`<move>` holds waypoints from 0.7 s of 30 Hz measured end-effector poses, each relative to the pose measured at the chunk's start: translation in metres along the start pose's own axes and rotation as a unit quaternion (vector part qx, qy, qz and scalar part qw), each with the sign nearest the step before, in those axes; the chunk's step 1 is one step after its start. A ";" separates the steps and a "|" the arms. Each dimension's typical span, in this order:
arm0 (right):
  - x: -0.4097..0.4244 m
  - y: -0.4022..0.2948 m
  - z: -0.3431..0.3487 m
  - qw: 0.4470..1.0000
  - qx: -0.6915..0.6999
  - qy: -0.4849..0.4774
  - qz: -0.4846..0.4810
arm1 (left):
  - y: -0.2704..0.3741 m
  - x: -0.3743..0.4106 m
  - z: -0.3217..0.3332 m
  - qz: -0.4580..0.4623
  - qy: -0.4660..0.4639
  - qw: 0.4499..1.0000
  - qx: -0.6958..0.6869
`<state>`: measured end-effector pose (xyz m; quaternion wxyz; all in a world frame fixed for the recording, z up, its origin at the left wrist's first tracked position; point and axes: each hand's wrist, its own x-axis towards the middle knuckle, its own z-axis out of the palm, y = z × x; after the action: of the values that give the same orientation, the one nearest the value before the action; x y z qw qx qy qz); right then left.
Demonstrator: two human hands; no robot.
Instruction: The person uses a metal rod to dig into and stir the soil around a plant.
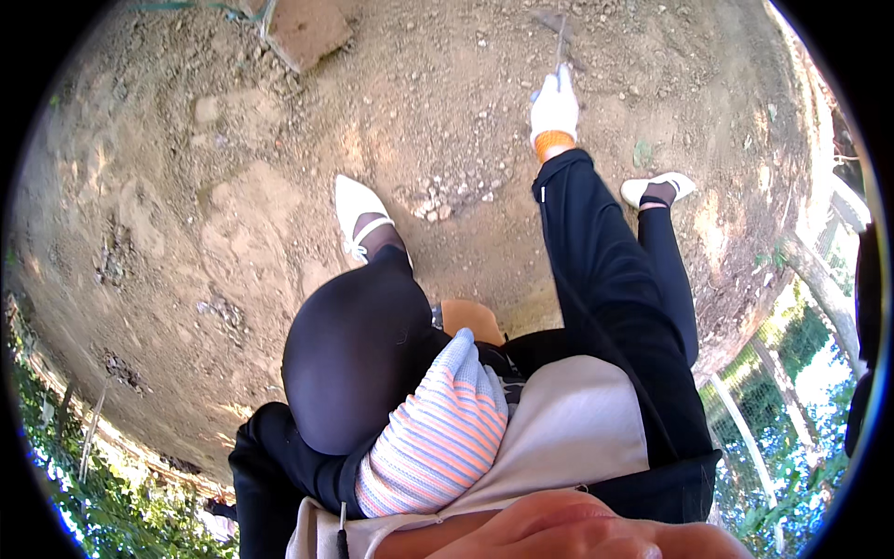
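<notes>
Far out ahead on the right, my right hand (pixel 556 110), in a white glove with an orange cuff, grips a small hand tool (pixel 561 43). The tool's thin shaft points away from me; its flat blade is blurred over the soil (pixel 447 98), and the hand covers its handle. My left hand (pixel 454 412) is bent in against my lap, beside my left thigh. A glove or sleeve of pink and grey striped knit wraps it, so its fingers cannot be made out.
A reddish-brown slab (pixel 307 31) lies at the upper left, beside a green cord. Small stones (pixel 440 199) are heaped between my white shoes (pixel 363 209). An orange-brown object (pixel 471 318) sits below my lap. A wire fence with posts (pixel 824 279) stands at the right.
</notes>
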<state>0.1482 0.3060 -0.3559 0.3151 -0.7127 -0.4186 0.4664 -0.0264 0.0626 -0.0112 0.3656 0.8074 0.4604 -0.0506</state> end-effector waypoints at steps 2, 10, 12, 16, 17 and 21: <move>0.017 -0.041 0.013 0.998 0.046 0.032 -0.024 | -0.011 0.007 -0.014 0.028 0.020 0.999 0.028; -0.036 -0.014 0.042 0.988 -0.126 -0.056 -0.067 | -0.062 0.045 -0.038 0.037 0.002 0.999 -0.014; -0.063 0.007 0.051 0.975 -0.177 -0.069 -0.113 | -0.076 0.060 -0.052 -0.040 -0.064 0.995 -0.062; -0.080 0.006 0.069 0.970 -0.113 -0.164 -0.139 | -0.095 0.081 -0.092 -0.192 -0.134 0.963 -0.132; -0.074 0.006 0.067 0.963 -0.102 -0.175 -0.180 | -0.099 0.087 -0.103 -0.213 -0.158 0.952 -0.152; -0.059 -0.060 0.034 0.923 -0.154 -0.344 -0.079 | -0.080 0.077 -0.103 -0.279 -0.012 0.947 -0.158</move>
<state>0.0855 0.2829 -0.2948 0.0738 -0.5128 -0.6233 0.5858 -0.0709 0.2073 -0.0125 0.4650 0.5780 0.6649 -0.0873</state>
